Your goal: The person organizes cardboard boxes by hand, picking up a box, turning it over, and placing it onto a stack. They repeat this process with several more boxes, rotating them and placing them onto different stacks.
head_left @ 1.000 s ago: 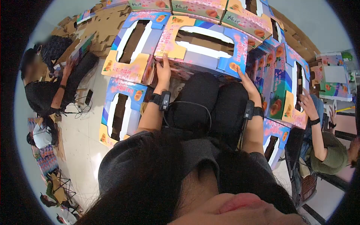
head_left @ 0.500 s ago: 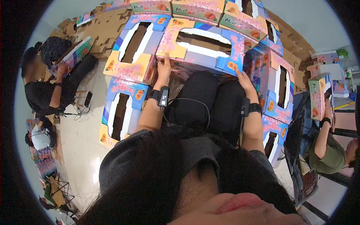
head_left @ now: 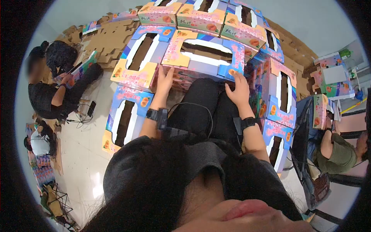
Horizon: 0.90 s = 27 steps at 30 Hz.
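A printed cardboard fruit carton (head_left: 177, 58) with a long cut-out in its top lies in front of my knees, on other cartons. My left hand (head_left: 164, 82) is at its near left corner, open, with thumb and fingers apart and fingertips right at the lower edge. At the near right corner my right hand (head_left: 239, 92) is open too, its fingers stretched over the blue corner flap. Neither hand is wrapped round the carton. A similar carton (head_left: 123, 75) sits close along its left side.
Stacked cartons (head_left: 284, 73) rise at my right, with more cartons (head_left: 201, 22) in a row behind. Another carton (head_left: 133, 92) stands at my left. Flattened cardboard (head_left: 104, 40) lies at the back left. One person (head_left: 46, 96) sits at left, another (head_left: 336, 152) at right, each handling a carton.
Both hands have loosened from the carton's near corners, and the right hand's fingers have spread. The carton sits slightly left and lower in view. At right, the other person's carton has moved.
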Available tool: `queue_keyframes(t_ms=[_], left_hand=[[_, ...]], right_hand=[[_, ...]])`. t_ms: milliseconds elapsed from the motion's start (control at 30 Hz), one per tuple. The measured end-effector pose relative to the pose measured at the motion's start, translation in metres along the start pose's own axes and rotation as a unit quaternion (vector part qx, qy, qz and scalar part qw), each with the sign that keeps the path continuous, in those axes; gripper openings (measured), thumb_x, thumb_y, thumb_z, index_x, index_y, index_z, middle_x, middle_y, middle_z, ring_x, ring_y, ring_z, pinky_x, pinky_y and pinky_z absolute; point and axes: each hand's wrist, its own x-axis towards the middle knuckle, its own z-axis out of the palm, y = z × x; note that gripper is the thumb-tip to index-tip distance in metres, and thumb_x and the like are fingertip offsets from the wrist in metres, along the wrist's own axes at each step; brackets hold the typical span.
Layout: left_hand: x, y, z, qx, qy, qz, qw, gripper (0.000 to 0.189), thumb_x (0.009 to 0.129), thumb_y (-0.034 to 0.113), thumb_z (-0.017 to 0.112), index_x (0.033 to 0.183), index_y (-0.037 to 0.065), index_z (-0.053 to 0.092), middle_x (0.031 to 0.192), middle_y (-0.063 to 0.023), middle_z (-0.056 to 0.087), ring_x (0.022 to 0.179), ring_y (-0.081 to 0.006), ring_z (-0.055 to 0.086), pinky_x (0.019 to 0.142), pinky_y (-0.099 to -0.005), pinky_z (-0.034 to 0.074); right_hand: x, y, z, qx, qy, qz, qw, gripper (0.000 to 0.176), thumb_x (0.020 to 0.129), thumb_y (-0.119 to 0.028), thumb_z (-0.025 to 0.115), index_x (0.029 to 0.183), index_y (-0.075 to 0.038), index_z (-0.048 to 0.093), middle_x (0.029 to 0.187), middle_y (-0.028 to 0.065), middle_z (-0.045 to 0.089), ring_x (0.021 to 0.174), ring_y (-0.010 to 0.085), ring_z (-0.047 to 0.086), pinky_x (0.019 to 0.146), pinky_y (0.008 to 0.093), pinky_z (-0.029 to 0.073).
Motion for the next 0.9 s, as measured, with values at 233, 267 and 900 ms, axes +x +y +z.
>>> queue_keyframes(t_ms=[233, 267, 900], left_hand=[[-0.006, 0.071, -0.079, 0.201, -0.044, 0.084, 0.975, 0.042, 0.092, 0.023, 0.058, 0.122, -0.006, 0.056, 0.113, -0.0174, 0.064, 0.102, -0.0184, 0.061, 0.089, -0.0277, 0.046], [-0.011, 0.089, -0.088, 0.235, -0.05, 0.079, 0.967, 0.042, 0.091, 0.024, 0.058, 0.122, -0.005, 0.056, 0.111, -0.0165, 0.065, 0.103, -0.018, 0.061, 0.089, -0.0279, 0.046], [-0.106, -0.017, -0.324, 0.564, 0.03, -0.15, 0.812, 0.047, 0.077, 0.037, 0.066, 0.113, 0.007, 0.064, 0.113, -0.0162, 0.063, 0.106, -0.0316, 0.059, 0.09, -0.0394, 0.047]], right_hand=[[-0.006, 0.013, 0.01, 0.005, -0.041, 0.098, 0.994, 0.054, 0.073, -0.03, 0.068, 0.12, -0.007, 0.053, 0.125, 0.0181, 0.052, 0.119, 0.0357, 0.048, 0.098, 0.0437, 0.041], [-0.008, 0.015, 0.013, -0.01, -0.045, 0.113, 0.993, 0.054, 0.073, -0.03, 0.068, 0.12, -0.008, 0.053, 0.124, 0.0179, 0.052, 0.119, 0.0357, 0.048, 0.098, 0.0437, 0.041], [-0.008, 0.028, 0.016, 0.033, -0.027, 0.046, 0.998, 0.034, 0.077, -0.019, 0.064, 0.104, 0.002, 0.06, 0.108, 0.0199, 0.06, 0.103, 0.0367, 0.056, 0.093, 0.0423, 0.043]])
